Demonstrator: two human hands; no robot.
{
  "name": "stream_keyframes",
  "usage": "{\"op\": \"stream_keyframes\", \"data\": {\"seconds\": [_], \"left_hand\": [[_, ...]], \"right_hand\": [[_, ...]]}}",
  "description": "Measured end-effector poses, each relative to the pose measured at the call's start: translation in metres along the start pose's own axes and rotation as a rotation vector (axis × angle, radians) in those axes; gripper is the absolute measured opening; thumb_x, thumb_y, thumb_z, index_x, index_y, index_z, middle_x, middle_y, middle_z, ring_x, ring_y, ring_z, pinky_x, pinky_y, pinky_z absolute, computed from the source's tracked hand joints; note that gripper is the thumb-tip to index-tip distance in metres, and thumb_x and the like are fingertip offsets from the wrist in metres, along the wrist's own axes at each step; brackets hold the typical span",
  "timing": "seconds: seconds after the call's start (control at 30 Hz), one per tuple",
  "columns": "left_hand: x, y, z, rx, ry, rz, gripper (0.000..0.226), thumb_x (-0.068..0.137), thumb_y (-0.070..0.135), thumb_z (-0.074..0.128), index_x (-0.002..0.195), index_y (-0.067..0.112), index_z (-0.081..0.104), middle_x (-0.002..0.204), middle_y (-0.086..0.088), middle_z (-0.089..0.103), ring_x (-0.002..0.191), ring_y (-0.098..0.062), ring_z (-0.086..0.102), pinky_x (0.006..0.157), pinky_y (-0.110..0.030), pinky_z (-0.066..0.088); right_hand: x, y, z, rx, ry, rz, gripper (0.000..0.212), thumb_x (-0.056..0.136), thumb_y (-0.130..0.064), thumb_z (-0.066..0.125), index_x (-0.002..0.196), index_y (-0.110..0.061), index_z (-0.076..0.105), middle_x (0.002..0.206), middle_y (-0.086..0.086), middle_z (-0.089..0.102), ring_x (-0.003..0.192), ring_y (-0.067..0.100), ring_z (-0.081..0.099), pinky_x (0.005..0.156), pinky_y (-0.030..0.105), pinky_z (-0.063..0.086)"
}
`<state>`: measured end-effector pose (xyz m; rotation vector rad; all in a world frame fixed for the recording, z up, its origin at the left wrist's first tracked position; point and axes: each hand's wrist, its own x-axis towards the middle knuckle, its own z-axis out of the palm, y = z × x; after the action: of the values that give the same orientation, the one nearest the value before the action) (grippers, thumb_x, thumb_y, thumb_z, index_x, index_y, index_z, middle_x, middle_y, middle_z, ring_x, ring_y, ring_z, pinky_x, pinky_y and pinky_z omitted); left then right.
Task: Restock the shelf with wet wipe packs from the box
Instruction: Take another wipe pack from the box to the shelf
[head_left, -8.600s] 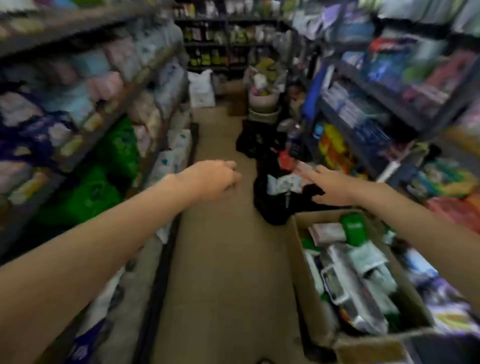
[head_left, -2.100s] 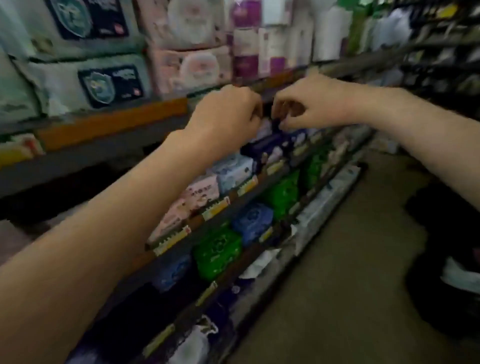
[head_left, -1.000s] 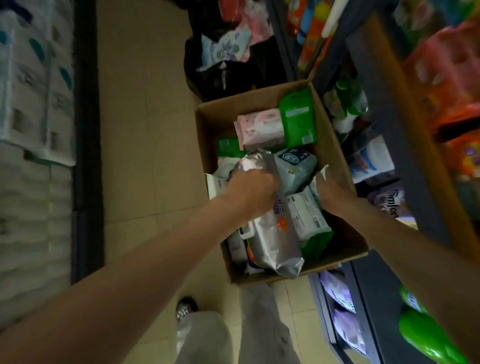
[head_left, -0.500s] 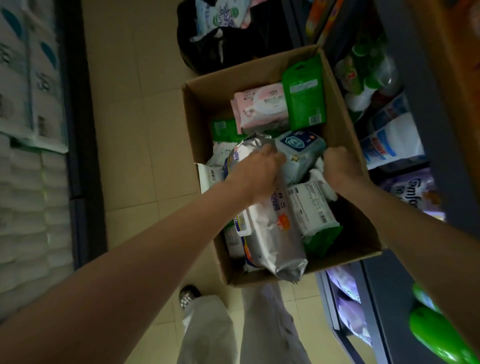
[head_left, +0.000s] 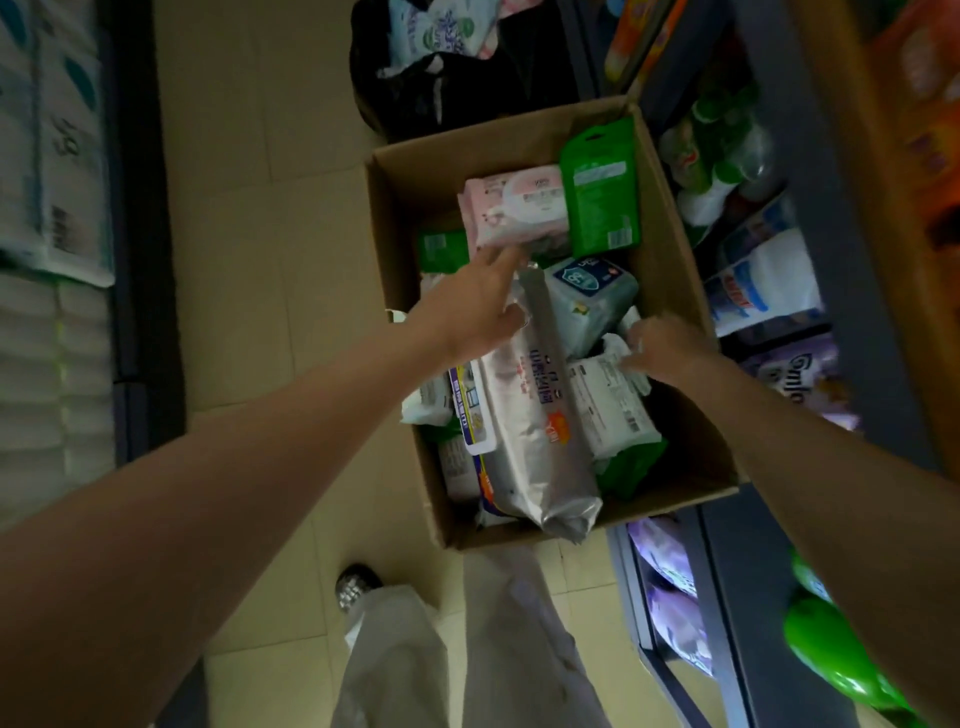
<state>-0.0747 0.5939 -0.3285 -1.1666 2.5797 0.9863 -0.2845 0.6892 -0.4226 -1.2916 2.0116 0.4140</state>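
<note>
- Two bare arms reach down into an open cardboard box (head_left: 400, 218) standing on the tiled floor (head_left: 234, 218) of a shop aisle.
- The left hand (head_left: 475, 304) has its fingers stretched out and spread, the fingertips at the lower edge of a pink wet wipe pack (head_left: 511, 205); it grips nothing.
- The right hand (head_left: 662, 345) lies on a white wet wipe pack (head_left: 605, 400) near the box's right wall, its fingers bent over the pack's top edge; whether they truly grip it cannot be told.
- Between the hands lies a long silver pack (head_left: 535, 431), leaning toward the near wall, with a pale pack bearing a blue shield (head_left: 589, 291) just beyond it.
- A green hanging pouch (head_left: 602, 192) stands upright against the far right corner, partly over the pink pack.
- Shelving with packaged goods (head_left: 763, 280) runs along the right side, paper rolls (head_left: 52, 156) along the left, and a black bag (head_left: 457, 88) sits just beyond the box.
</note>
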Motion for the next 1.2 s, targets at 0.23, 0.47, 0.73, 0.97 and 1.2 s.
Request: {"op": "stream_keyframes", "data": {"seconds": [0.23,0.47,0.73,0.97,1.2], "left_hand": [[0.019,0.002,0.027,-0.013,0.012,0.024,0.049,0.09,0.01,0.049,0.138,0.009,0.035,0.135,-0.016,0.044,0.113,-0.032,0.054,0.093,-0.044,0.047],[0.02,0.018,0.004,-0.179,-0.069,-0.014,0.055,0.091,0.009,0.052,0.141,0.012,0.031,0.14,-0.013,0.042,0.121,-0.028,0.049,0.098,-0.031,0.043],[-0.048,0.0,-0.105,-0.611,-0.227,-0.07,0.071,0.07,0.02,0.08,0.129,0.021,0.04,0.118,0.011,0.06,0.105,-0.002,0.06,0.087,-0.017,0.049],[-0.173,-0.036,-0.227,-0.873,0.313,-0.192,0.037,0.074,0.023,0.074,0.109,0.024,0.063,0.105,0.008,0.071,0.094,-0.011,0.068,0.083,-0.025,0.053],[-0.333,-0.082,-0.315,-1.211,0.936,-0.205,0.033,0.077,0.02,0.069,0.11,0.015,0.063,0.095,0.002,0.074,0.082,-0.013,0.071,0.067,-0.024,0.057]], "right_hand": [[0.007,-0.009,0.016,-0.048,0.116,0.146,0.026,0.095,-0.009,0.042,0.111,0.004,0.058,0.116,0.023,0.058,0.107,0.037,0.058,0.083,0.039,0.047],[-0.018,-0.041,-0.088,-0.248,-0.081,-0.152,0.017,0.086,-0.008,0.059,0.071,-0.001,0.056,0.084,0.016,0.062,0.072,0.026,0.059,0.055,0.026,0.04],[-0.119,-0.155,-0.257,-0.008,-0.188,-0.579,0.013,0.083,-0.014,0.066,0.072,-0.008,0.069,0.035,-0.007,0.049,0.034,0.002,0.041,0.037,0.011,0.031],[-0.2,-0.292,-0.321,0.474,0.223,-0.853,0.012,0.083,-0.019,0.068,0.089,-0.01,0.072,0.058,-0.003,0.06,0.046,0.001,0.048,0.039,0.014,0.037],[-0.297,-0.444,-0.275,0.798,-0.134,-0.98,0.024,0.082,-0.025,0.067,0.103,-0.015,0.062,0.101,0.005,0.067,0.082,0.018,0.059,0.073,0.028,0.048]]}}
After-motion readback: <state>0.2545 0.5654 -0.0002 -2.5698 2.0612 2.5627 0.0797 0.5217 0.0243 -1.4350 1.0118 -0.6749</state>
